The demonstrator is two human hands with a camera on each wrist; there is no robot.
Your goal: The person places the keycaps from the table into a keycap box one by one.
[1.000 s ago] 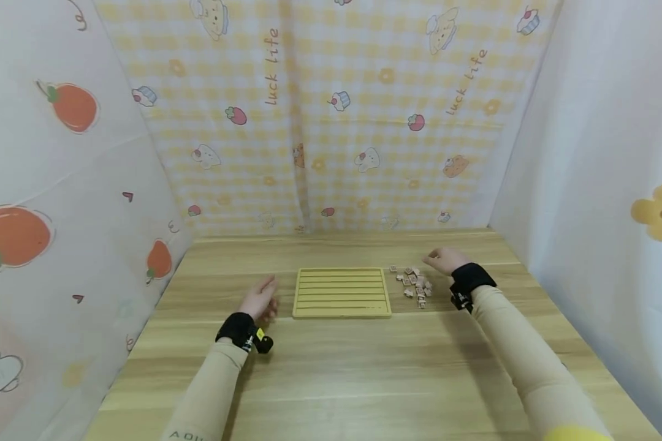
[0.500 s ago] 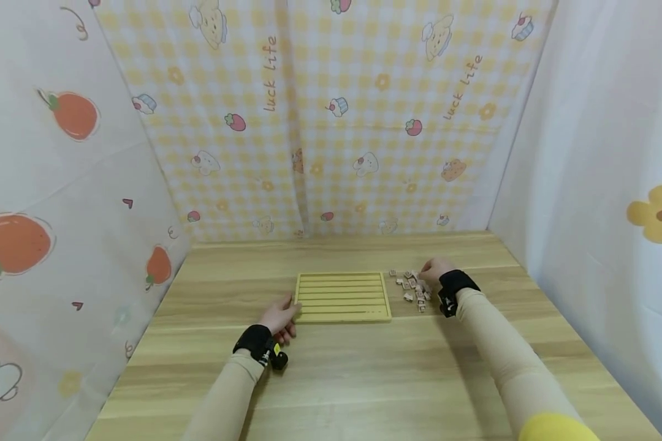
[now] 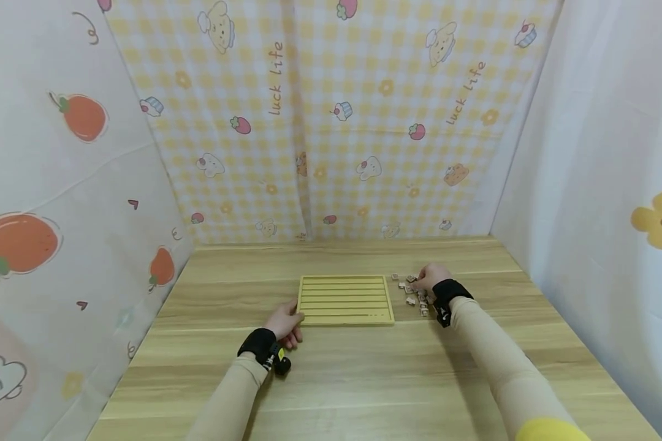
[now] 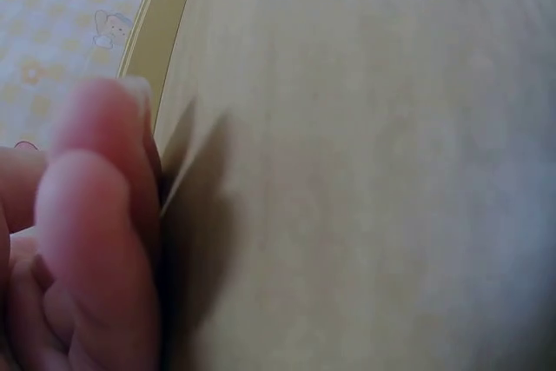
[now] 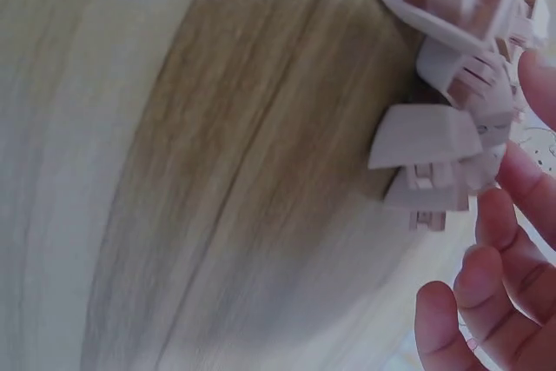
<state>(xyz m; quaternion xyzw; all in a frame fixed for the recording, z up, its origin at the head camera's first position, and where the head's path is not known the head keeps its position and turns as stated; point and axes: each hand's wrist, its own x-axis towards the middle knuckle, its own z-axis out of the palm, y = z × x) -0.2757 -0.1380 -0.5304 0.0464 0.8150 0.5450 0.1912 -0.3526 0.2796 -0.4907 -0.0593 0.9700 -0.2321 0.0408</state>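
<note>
A yellow rectangular tray (image 3: pixel 346 300) with raised parallel ridges lies on the table in the head view. My left hand (image 3: pixel 284 321) holds its near left corner, thumb at the rim; in the left wrist view the curled fingers (image 4: pixel 100 241) lie close beside the tray's edge (image 4: pixel 169 23). Right of the tray are several small pale pink keycaps (image 3: pixel 422 300), loosely heaped. My right hand (image 3: pixel 433 277) reaches over them from the right. Up close, these keycaps (image 5: pixel 426 136) show hollow undersides and stems. The right thumb and index finger are apart beside the heap, the index fingertip touching one keycap.
The wooden table (image 3: pixel 331 380) extends in front of the tray and to both sides. A yellow checked curtain (image 3: pixel 353 184) hangs behind it, with white printed cloth (image 3: pixel 116 171) on the left and another white cloth (image 3: pixel 590 153) on the right.
My left hand has moved right to the tray's near left corner and taken hold there. The right hand has come left and down onto the keycaps. Tray and heap look much the same.
</note>
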